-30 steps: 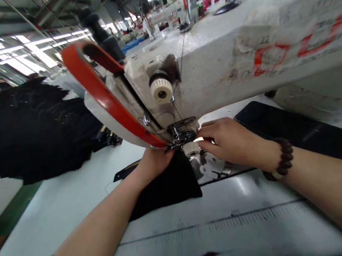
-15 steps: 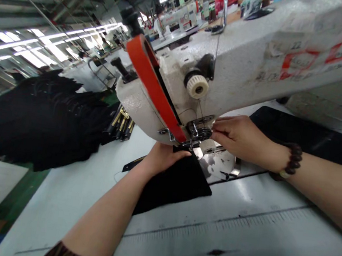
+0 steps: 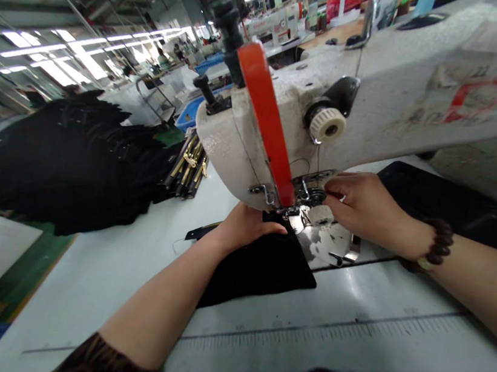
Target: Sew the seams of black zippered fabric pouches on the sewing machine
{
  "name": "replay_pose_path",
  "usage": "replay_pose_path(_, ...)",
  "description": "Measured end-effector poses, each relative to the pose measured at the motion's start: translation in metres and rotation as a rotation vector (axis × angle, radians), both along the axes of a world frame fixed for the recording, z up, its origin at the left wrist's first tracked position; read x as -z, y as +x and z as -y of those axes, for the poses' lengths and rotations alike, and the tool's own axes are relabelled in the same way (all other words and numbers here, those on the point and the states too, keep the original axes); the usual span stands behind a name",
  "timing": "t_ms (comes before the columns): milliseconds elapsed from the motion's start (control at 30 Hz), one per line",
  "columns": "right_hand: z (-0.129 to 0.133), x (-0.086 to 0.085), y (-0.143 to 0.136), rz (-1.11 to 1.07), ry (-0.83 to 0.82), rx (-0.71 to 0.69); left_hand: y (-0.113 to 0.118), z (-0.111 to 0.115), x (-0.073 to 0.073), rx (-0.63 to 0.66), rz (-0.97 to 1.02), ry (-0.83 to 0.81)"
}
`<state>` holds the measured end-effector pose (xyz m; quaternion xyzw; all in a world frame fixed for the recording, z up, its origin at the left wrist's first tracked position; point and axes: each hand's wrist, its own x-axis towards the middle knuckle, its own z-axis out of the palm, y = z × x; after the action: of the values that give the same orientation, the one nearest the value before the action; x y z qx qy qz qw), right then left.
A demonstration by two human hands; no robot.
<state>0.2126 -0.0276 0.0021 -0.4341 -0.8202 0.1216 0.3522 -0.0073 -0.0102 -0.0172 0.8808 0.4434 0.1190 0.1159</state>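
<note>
My left hand (image 3: pixel 243 229) lies on a piece of black fabric (image 3: pixel 265 267) beside the sewing machine's needle area. Its thumb is stretched out flat over the cloth; the other fingers are partly hidden by the machine head. My right hand (image 3: pixel 358 203), with a dark bead bracelet (image 3: pixel 440 243) on the wrist, has its fingertips pinched together close to the round black guide (image 3: pixel 317 196) by the needle. What they hold, if anything, cannot be made out. The white sewing machine (image 3: pixel 245 143) carries a red strip (image 3: pixel 268 124) and a cream dial (image 3: pixel 327 125). The fabric reaches under the machine head.
A large heap of black pieces (image 3: pixel 59 161) lies to the left, with gold-toned zippers (image 3: pixel 191 163) at its edge. Another black piece (image 3: pixel 461 205) is behind my right hand. Ruler markings (image 3: pixel 325 330) run along the table's front. Other machines (image 3: pixel 281 25) stand farther back.
The view has shifted, so the machine and my hands appear slightly farther right. Both hands keep nearly the same pose, and the fabric has hardly moved.
</note>
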Motion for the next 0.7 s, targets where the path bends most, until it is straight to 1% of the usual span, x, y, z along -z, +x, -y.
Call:
replay_pose_path(200, 0.0009, -0.0014, 0.0000, -0.008, -0.007, 0.003, 0.0011, -0.0005, -0.0021, -0.001, -0.011, -0.015)
replay_pose_path(467, 0.0013, -0.0027, 0.0010, 0.038, -0.011, 0.007, -0.0025, -0.0023, 0.0044, -0.026, -0.025, 0.015)
replay_pose_path(700, 0.0012, -0.0054, -0.0002, 0.035, -0.014, 0.001, 0.0015, 0.0007, -0.0039, 0.003, -0.018, -0.027)
